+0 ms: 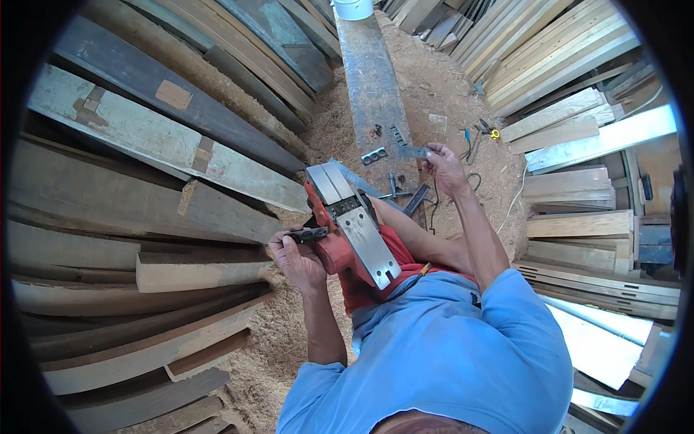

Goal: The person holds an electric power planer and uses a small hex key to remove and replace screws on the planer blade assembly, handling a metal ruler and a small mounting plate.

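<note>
A red electric hand planer (350, 224) lies across my lap with its silvery sole turned up. At its left side, my left hand (298, 260) is closed on a small dark metal piece (309, 235). My right hand (447, 170), raised to the right of the planer, pinches a flat grey metal plate (413, 152) over the board. A metal bar with round holes (374, 155) lies on the long grey board (372, 79), beside another small slotted metal piece (397, 134). A T-shaped tool (392, 185) sits close to the planer's far end.
Stacked planks (238, 163) fill the left side, and more lumber (564, 58) is piled along the right. Wood shavings (448, 87) cover the floor. Yellow-handled scissors (494, 134) and a pale cable (515, 199) lie at the right. A white bucket (353, 9) stands on the board's far end.
</note>
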A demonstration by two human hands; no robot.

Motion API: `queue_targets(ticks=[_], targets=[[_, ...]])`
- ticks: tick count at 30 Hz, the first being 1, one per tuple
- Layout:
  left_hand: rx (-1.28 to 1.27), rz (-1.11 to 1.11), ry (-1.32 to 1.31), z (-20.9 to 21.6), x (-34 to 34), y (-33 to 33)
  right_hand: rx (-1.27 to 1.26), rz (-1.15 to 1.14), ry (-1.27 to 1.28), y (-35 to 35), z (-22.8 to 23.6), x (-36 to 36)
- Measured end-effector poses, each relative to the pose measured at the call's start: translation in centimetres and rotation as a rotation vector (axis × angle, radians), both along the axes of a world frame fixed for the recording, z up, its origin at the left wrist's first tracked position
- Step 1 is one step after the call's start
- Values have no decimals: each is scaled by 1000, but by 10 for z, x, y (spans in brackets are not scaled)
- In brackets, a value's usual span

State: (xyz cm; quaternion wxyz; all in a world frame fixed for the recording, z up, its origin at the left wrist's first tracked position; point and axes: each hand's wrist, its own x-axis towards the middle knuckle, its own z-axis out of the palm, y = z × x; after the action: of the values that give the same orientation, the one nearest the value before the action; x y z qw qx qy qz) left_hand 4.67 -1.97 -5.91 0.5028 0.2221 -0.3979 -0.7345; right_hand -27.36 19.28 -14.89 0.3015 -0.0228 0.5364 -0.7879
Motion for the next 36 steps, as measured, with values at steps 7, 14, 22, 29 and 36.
queue_targets(ticks=[7, 14, 22, 29, 36], targets=[[15, -165, 219, 26, -21, -8, -323, 175, -29, 15, 68, 56], [-221, -255, -340, 55, -41, 12, -384, 146, 27, -23, 128, 108], [-155, -325, -426, 66, -53, 17, -111, 228, 468, -75, 152, 172], [-100, -282, -429, 57, -43, 10, 10, 314, 485, -68, 159, 179], [-43, -241, -321, 55, -45, 11, 65, 282, 435, -46, 161, 159]])
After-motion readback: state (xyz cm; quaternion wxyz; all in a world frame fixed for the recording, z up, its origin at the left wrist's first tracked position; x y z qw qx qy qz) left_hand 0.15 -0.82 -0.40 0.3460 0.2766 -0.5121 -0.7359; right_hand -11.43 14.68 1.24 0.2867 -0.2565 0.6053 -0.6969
